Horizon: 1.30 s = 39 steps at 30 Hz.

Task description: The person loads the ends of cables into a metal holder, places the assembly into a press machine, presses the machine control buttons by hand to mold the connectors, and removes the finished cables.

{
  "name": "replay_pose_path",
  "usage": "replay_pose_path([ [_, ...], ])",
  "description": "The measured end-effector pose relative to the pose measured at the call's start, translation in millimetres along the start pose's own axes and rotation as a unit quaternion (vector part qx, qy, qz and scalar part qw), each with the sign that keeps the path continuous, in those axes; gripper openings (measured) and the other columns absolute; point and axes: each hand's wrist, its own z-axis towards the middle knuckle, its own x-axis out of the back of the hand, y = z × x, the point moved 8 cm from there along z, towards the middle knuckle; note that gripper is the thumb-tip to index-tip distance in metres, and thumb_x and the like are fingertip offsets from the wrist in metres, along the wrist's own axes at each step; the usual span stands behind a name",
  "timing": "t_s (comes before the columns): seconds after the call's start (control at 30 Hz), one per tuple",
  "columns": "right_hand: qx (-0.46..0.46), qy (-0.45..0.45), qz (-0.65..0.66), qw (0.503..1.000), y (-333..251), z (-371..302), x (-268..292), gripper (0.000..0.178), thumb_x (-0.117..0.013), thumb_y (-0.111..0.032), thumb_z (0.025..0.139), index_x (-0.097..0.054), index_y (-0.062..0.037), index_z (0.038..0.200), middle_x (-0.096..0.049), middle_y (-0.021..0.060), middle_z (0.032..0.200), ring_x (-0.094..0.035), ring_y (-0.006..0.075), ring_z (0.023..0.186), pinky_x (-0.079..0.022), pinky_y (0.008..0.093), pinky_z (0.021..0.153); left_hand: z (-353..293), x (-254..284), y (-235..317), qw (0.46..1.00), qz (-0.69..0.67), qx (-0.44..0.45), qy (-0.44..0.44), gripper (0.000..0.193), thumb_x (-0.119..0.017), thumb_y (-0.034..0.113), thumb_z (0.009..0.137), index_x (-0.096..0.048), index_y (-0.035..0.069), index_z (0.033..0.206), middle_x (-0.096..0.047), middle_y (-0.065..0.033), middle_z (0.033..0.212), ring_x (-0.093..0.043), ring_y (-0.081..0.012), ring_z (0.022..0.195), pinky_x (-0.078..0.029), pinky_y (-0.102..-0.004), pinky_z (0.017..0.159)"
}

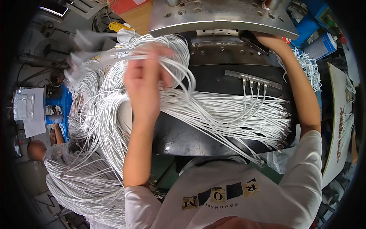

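My left hand [146,70], smeared by motion, is closed around a few white cables [179,66] over the left side of the bench. Their blurred ends swing out to the left, and the other stretch loops down to the right. My right hand [267,40] reaches under the thick metal plate [225,21] at the far side, beside a dark elongated piece [254,42]; its fingers are hidden there. Between my arms, a bundle of white cables [228,114] lies with its connector ends to the right. Several connectors sit in a slotted metal strip [253,79] behind the bundle.
Large heaps of white cable [84,187] hang off the left side. A black work surface [183,133] lies under the bundle. Beyond my right arm are a blue can [322,45], short white cable pieces [308,68] and a pale board [337,122]. Another person [38,149] is at far left.
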Motion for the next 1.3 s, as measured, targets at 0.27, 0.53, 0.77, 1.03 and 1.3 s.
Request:
replay_pose_path([
  [0.27,-0.01,-0.014,0.131,0.991,-62,-35,46,0.024,-0.059,-0.013,0.101,-0.062,0.0024,0.118,-0.062,0.0229,0.12,-0.059,0.042,0.109,-0.047,0.0471,0.092,-46,12,-10,0.835,0.335,-0.387,0.2,0.009,-0.068,0.012,0.095,-0.061,0.008,0.099,-0.063,-0.002,0.1,-0.057,-0.0165,0.087,-0.042,-0.0307,0.079],
  [0.53,0.023,-0.003,0.15,0.988,-88,-72,80,0.015,-0.064,-0.009,0.097,-0.059,0.0031,0.104,-0.056,0.0185,0.101,-0.057,0.0394,0.095,-0.048,0.0442,0.083,-44,-52,-3,0.734,0.429,-0.52,-0.086,0.013,-0.069,0.004,0.085,-0.069,0.007,0.098,-0.067,-0.0067,0.095,-0.063,-0.0269,0.089,-0.045,-0.0378,0.09],
  [0.77,-0.074,-0.153,0.235,0.957,-69,-127,88,0.016,-0.064,-0.009,0.097,-0.056,0.0027,0.104,-0.056,0.019,0.1,-0.058,0.0392,0.095,-0.047,0.0444,0.082,-18,-53,-30,0.827,0.455,-0.267,-0.193,0.016,-0.067,0.005,0.085,-0.07,0.001,0.101,-0.071,-0.0143,0.095,-0.067,-0.0333,0.092,-0.053,-0.0462,0.084],
  [1.03,-0.079,-0.099,0.219,0.968,-74,-111,76,0.016,-0.061,-0.008,0.098,-0.054,0.0027,0.108,-0.058,0.0221,0.1,-0.058,0.0423,0.097,-0.047,0.0465,0.083,-75,-163,-18,0.869,0.347,-0.234,-0.265,0.016,-0.065,0.012,0.096,-0.069,-0.003,0.102,-0.071,-0.0176,0.098,-0.069,-0.0322,0.084,-0.055,-0.0422,0.077],
  [1.3,0.004,0.047,0.131,0.99,-53,-45,47,0.017,-0.057,-0.009,0.1,-0.055,0.0031,0.112,-0.06,0.0243,0.107,-0.058,0.0448,0.1,-0.048,0.0467,0.087,-40,-167,-49,0.839,0.435,-0.215,-0.247,0.022,-0.064,0.018,0.096,-0.064,-0.002,0.088,-0.068,-0.0188,0.086,-0.067,-0.0405,0.083,-0.052,-0.0491,0.074],
])
